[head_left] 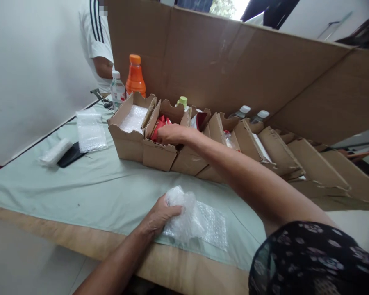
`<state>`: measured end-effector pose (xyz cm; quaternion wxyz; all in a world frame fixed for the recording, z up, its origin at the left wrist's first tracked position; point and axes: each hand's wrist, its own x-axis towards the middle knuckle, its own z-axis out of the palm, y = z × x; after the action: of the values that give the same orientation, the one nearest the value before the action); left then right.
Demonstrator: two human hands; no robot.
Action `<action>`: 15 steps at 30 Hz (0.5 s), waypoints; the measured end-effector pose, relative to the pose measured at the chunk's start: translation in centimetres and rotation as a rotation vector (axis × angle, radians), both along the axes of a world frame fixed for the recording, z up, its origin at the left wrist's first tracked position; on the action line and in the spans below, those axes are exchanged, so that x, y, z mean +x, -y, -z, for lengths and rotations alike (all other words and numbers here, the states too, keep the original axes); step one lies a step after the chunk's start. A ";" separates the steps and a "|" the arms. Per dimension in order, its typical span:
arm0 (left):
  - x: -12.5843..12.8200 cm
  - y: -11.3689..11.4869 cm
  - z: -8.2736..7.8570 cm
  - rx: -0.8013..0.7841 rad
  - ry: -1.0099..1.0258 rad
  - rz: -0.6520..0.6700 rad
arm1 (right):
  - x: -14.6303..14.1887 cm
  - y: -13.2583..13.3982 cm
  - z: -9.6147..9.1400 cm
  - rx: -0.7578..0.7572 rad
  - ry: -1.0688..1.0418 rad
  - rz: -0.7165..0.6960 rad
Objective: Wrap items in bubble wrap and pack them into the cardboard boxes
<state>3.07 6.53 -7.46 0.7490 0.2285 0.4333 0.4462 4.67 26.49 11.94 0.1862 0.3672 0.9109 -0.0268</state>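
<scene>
Hands: left hand (160,213) closed on crumpled bubble wrap (184,217), thumb laid over the top, other fingers mostly hidden. Right hand (172,134) down inside an open-topped cardboard bin (160,155) (landmark), fingers curled at a red packet (163,121). Fingertips hidden; cannot tell whether it grips or only touches, nor how wide the fingers are spread.

Positions: red packet inside the landmark bin, partly covered by the right hand; count of packets unclear. Bubble wrap on the near side of the bin, over the cloth-covered tabletop (110,192); a flatter portion trails rightward, not clear if a separate piece. Just left of the bin, a neighbouring bin (127,143) with bubble-wrap pieces (135,116) inside. Farther left of it, a flat bubble-wrap pouch (91,131).

Handling, judged: bubble wrap very light, limp, springy; film slick, cells burst under a hard pinch. Best held by an edge or corner, thumb against fingers, light pressure. Red packet looks glossy and flexible, probably light, somewhat slippery; contents not visible, so fragility unknown. Suggested hold: exposed upper edge, broad pinch, lifted straight up clear of the bin's cardboard walls; avoid squeezing the middle.
</scene>
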 end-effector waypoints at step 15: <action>-2.0 0.3 -0.7 0.128 0.047 -0.154 | 23.8 16.5 -2.3 -0.544 -0.717 0.359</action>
<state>1.09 6.24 -6.74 0.7064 0.2313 0.4023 0.5345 28.47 10.00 14.27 -0.0579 0.4242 0.8000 -0.4204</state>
